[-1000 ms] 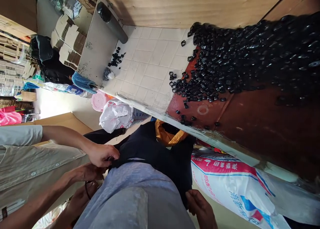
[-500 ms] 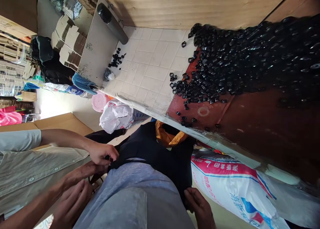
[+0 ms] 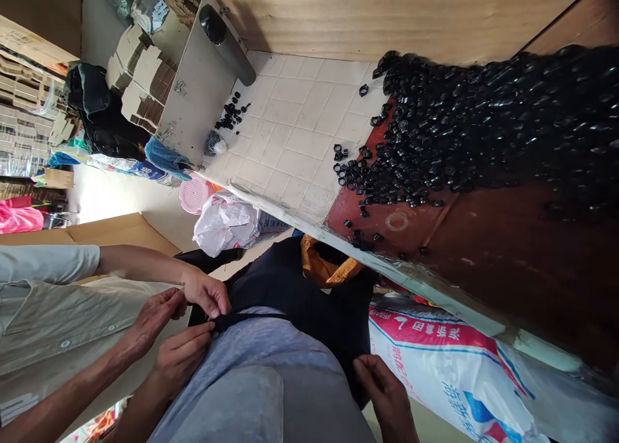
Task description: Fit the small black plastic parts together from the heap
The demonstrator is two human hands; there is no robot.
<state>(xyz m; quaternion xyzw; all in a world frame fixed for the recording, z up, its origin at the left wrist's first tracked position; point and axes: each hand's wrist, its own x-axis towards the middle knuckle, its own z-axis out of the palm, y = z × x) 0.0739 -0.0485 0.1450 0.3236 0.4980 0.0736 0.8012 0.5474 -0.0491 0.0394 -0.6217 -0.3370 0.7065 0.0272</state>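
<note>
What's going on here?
The camera wearer's left hand is pinching a black strap across their grey-blue shirt, and their right hand is at the edge of a black apron. A co-worker in a beige shirt has one hand at the strap and the other hand just beside it. Ahead, a heap of small black plastic parts lies on a reddish-brown board next to white tiles.

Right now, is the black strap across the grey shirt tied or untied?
Cannot tell: a hand and another hand hide the end of the black strap.
</note>
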